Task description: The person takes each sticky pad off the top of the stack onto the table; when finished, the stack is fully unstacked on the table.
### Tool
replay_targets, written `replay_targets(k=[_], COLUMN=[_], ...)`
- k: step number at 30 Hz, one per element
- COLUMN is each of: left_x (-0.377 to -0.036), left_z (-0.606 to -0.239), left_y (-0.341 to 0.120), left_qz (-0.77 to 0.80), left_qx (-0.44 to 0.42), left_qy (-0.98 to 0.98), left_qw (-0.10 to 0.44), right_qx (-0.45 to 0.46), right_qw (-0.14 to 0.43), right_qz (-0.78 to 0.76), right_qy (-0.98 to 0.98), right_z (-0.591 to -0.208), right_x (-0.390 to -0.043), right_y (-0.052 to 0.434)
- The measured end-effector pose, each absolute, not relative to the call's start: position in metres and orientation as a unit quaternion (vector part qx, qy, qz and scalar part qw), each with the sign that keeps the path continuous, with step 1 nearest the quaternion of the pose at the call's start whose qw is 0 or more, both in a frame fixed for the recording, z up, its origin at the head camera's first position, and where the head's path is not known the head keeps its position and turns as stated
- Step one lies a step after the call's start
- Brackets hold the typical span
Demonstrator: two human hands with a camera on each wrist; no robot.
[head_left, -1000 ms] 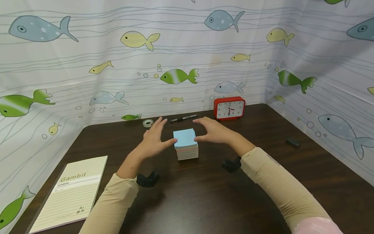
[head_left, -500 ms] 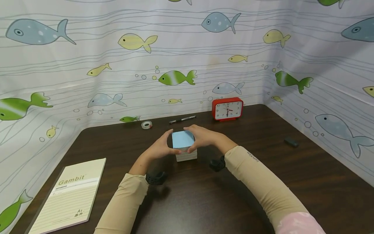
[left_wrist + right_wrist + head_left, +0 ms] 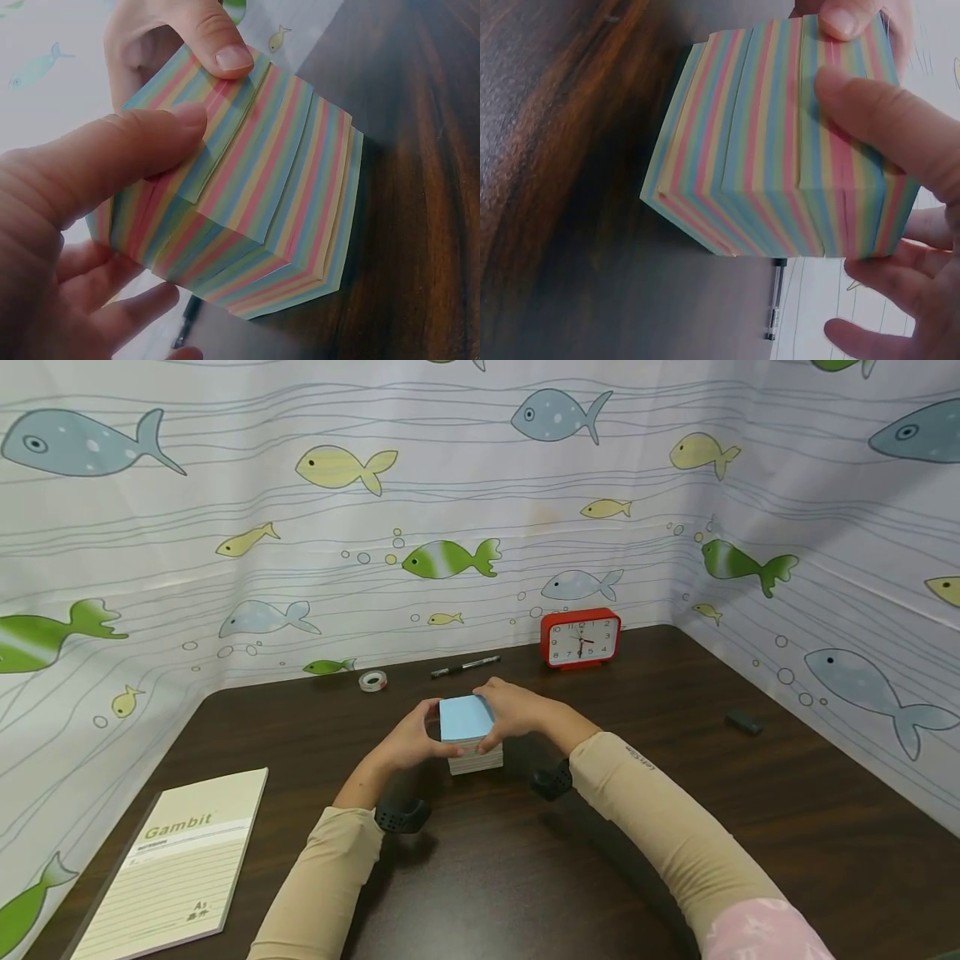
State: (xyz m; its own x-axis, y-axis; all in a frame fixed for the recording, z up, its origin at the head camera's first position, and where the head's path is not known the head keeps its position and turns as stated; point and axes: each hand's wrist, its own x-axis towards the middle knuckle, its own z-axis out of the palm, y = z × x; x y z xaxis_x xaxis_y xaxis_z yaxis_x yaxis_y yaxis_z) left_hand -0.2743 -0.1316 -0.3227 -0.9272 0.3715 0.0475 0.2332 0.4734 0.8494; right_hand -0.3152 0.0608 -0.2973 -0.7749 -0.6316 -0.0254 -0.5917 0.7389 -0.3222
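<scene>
Fish-patterned curtains wall in a dark worktop, where a block of coloured note paper stands at the middle. Its layers already sit stepped, so uneven squeezing could fan them further or split the upper part off. Left hand and right hand both curl around its top portion, thumbs pressing the near side.
</scene>
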Motion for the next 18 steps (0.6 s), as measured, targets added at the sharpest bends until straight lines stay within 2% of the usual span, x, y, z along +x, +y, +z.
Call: replay_targets(k=[5,18], left_x=[-0.288,-0.289], left_z=[-0.34,-0.341], left_y=[-0.136,-0.136], left_qz=[0.48,0.483], left_qx=[0.182,0.177], left_qy=[0.855,0.854], left_qw=[0.072,0.072], right_qx=[-0.339,-0.351], right_qw=[0.046,0.021], right_qz=[-0.153,-0.202], right_qy=[0.927,0.914], right_z=[-0.296,-0.293], right_x=[-0.314,-0.316], right_y=[0.067,0.095])
